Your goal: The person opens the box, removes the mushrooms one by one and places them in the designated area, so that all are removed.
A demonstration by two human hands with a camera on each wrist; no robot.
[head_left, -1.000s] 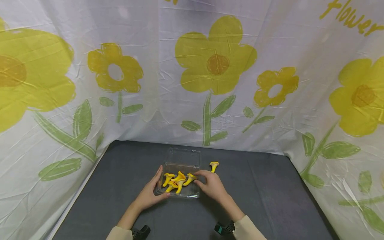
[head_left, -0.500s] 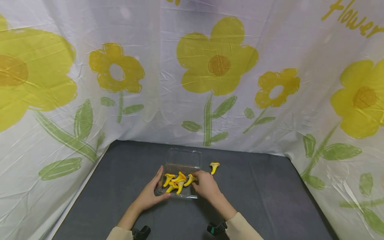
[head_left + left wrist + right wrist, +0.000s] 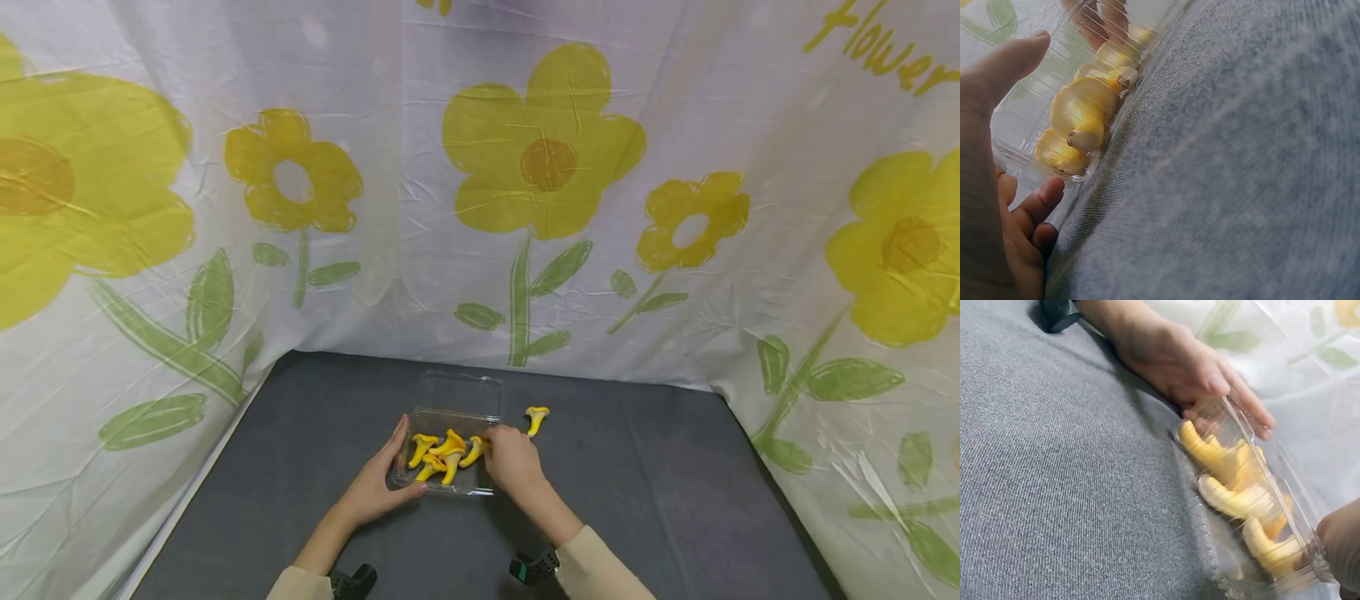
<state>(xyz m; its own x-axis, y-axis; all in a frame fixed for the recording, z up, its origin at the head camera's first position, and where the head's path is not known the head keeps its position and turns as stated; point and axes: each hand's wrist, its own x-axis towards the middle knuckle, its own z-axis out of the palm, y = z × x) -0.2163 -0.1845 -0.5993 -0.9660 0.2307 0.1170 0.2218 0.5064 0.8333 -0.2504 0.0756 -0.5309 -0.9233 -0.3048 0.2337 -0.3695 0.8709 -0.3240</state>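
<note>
A clear plastic clamshell box (image 3: 471,481) stands on the dark cloth with its lid (image 3: 459,393) folded back. Several yellow chanterelle mushrooms (image 3: 450,454) lie in it, mostly at the left and middle. My left hand (image 3: 372,483) grips the box's left end, thumb at the near side and fingers at the far side. Over the right wall reaches my right hand (image 3: 516,462), its fingertips pinching the rightmost chanterelle (image 3: 474,451). Through the plastic, the left wrist view shows two right-hand fingers (image 3: 1110,25) at a mushroom cap. The right thumb is mostly hidden.
One loose chanterelle (image 3: 536,419) lies on the cloth (image 3: 637,467) beyond the right hand, to the right of the box. A white curtain (image 3: 397,208) printed with yellow flowers encloses the back and sides. Black straps with devices (image 3: 534,567) sit at the wrists.
My right hand has moved slightly left and into the box, its fingers closing from a wider spread onto the rightmost chanterelle. The left hand keeps its hold, and the box stays in place.
</note>
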